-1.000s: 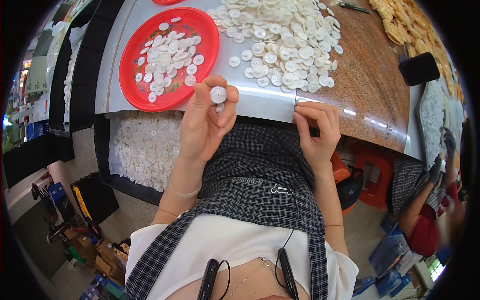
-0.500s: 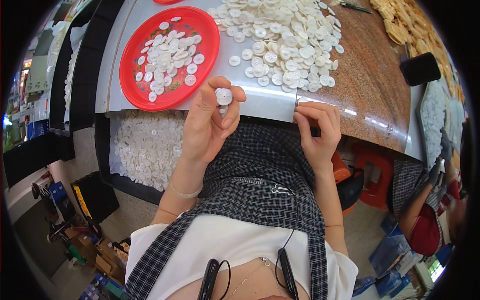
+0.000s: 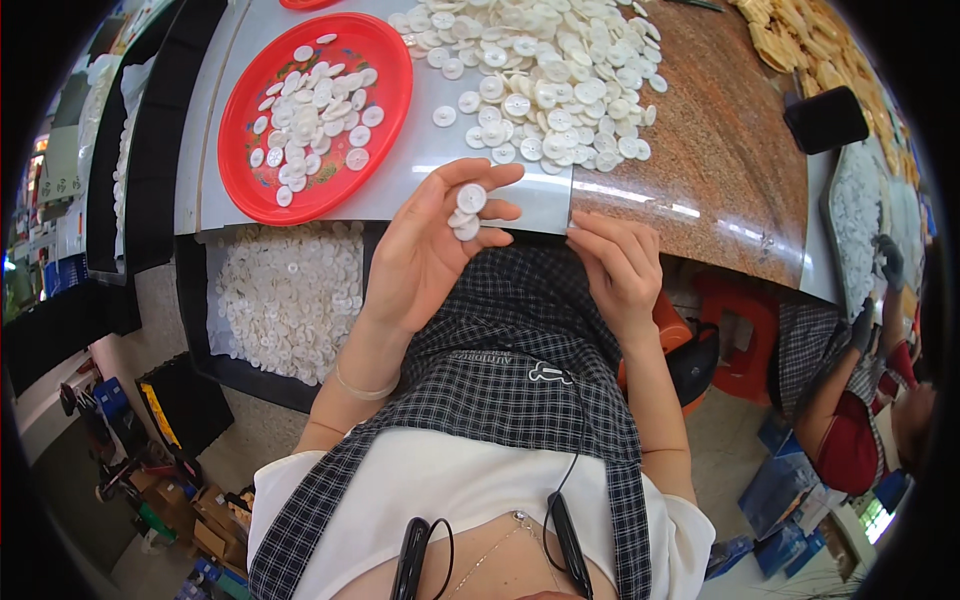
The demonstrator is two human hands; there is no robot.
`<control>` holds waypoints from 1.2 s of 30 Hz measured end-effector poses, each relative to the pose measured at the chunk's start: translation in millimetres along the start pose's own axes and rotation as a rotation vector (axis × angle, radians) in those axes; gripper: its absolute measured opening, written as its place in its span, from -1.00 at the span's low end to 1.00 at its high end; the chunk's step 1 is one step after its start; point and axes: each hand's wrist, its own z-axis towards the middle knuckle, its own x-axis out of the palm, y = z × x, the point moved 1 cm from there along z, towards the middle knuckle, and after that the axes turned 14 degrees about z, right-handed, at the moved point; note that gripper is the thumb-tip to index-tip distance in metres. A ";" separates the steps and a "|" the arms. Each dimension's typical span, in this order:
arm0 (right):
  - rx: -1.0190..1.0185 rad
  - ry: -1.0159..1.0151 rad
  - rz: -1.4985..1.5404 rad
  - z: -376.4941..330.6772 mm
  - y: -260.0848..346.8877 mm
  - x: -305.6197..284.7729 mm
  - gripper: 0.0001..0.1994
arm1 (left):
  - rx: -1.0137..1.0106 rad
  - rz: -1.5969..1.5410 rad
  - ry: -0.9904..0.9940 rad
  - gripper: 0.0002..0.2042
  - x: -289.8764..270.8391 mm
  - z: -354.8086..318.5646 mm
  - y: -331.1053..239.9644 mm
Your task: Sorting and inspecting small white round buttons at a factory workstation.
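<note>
My left hand (image 3: 412, 262) is raised palm up beside the table's front edge, its fingers curled around a few small white plastic gears (image 3: 470, 198). The topmost gear is round with a hub in its middle. At the table edge my right hand (image 3: 622, 268) is closed, thumb and fingertips pressed together; whatever they pinch is hidden. Beyond both hands spreads a large heap of similar white gears (image 3: 565, 95) on the metal and stone tabletop. To the left, a round red tray (image 3: 235, 165) carries a smaller pile of white gears (image 3: 305, 115).
Below the tray stands a black bin (image 3: 192, 300) full of white plastic pieces (image 3: 290, 300). A black phone-like device (image 3: 826, 120) is at the table's right, near yellowish pieces (image 3: 790, 35). At far right a gloved co-worker (image 3: 850, 440) works over a tray of white parts (image 3: 858, 225).
The left hand has moved right and turned, its fingers spreading and showing more gears. My right hand stays at the table edge, its fingers closer together. The whole view has shifted slightly.
</note>
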 end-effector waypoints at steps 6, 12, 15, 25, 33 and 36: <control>0.081 -0.045 0.117 4.8 1.6 -0.9 -0.77 | -0.065 0.120 0.079 -0.53 19.0 -0.9 5.0; 0.227 -0.204 0.400 10.6 16.7 -1.4 -0.80 | -0.100 0.278 0.116 -0.53 25.1 -1.3 7.5; 0.138 -0.152 0.375 14.1 17.4 -0.6 -0.78 | -0.122 0.202 0.117 -0.53 23.3 0.0 11.0; 0.157 -0.115 0.342 9.4 10.6 4.6 -0.80 | -0.118 0.128 0.096 -0.45 22.5 0.8 13.8; 0.175 -0.113 0.341 7.4 7.9 6.5 -0.80 | -0.149 0.033 0.074 -0.40 24.6 0.7 14.1; 0.181 -0.102 0.330 7.5 7.9 6.1 -0.80 | -0.147 0.015 0.068 -0.41 23.9 0.7 15.0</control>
